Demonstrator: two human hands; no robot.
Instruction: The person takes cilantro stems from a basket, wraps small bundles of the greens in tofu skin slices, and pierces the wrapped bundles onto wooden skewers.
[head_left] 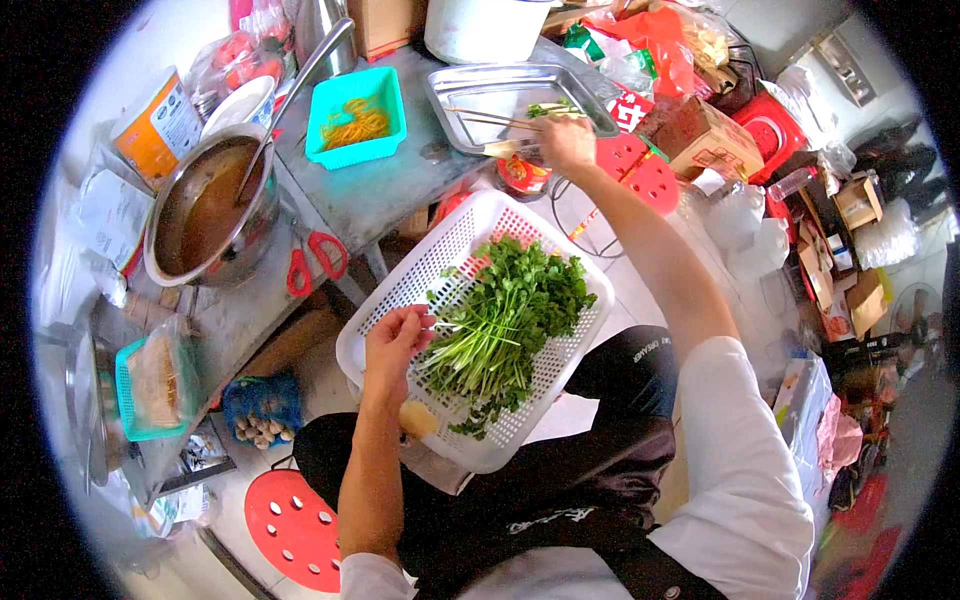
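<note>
A white perforated basket [385, 285] rests on the person's lap, with a pile of leafy green herbs [505, 330] in it. My left hand [395, 345] is over the basket's left side, fingers pinched together at the stem ends; what they hold, if anything, is too small to name. My right hand [567, 143] reaches to the right end of a metal tray [480, 82], its fingers closed on thin wooden chopsticks [490, 118] that extend left over the tray. A small bunch of cut greens [553, 108] lies in the tray beside that hand.
Left of the tray, a turquoise basket [393, 115] holds yellow strips. A pot of brown liquid [205, 215] with a ladle and red-handled scissors [318, 262] sit on the left table. Red stools [290, 530] stand at lower left and upper right, near cardboard boxes [705, 140].
</note>
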